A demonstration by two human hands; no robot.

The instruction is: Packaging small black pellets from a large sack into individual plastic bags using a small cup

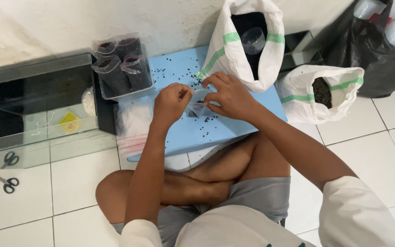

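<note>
Pinching a small clear bag (196,108) between them, left hand (171,103) and right hand (229,97) meet over the blue board (234,123).

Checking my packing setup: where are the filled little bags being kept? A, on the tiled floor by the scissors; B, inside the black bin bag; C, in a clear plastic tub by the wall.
C: the filled bags stand upright in the clear tub by the wall.

White sack (234,50) and clear tub (123,68) hem the blue board's (252,121) far edge; its near edge lies open.
</note>
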